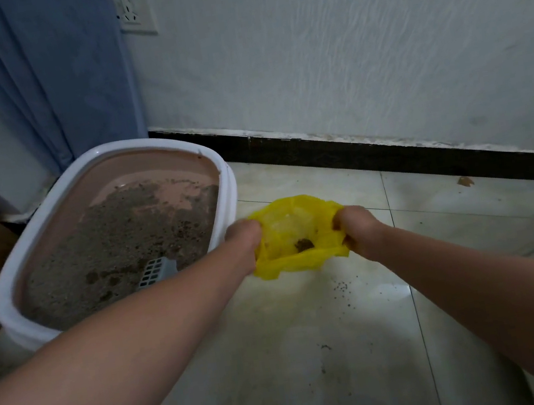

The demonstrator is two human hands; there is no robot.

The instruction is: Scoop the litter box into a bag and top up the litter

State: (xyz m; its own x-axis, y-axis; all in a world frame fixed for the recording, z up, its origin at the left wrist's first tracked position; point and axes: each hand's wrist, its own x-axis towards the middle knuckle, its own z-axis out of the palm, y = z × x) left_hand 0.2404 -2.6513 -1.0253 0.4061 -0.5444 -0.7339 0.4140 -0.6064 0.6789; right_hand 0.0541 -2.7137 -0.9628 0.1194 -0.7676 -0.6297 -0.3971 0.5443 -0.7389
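Observation:
A yellow plastic bag (291,226) is held open just above the tiled floor, right of the litter box. My left hand (244,237) grips its left rim and my right hand (357,225) grips its right rim. A dark clump (305,244) lies inside the bag. The white litter box (8,286) with a pink-brown inner wall stands at the left, holding grey-brown litter (111,257) with dark clumps. A grey slotted scoop (154,271) lies in the litter near the box's front, partly hidden by my left forearm.
Litter crumbs (342,289) are scattered on the pale floor tiles below the bag. A blue curtain (65,69) hangs behind the box, and a wall socket (133,10) sits beside it. A black skirting board (390,152) runs along the white wall.

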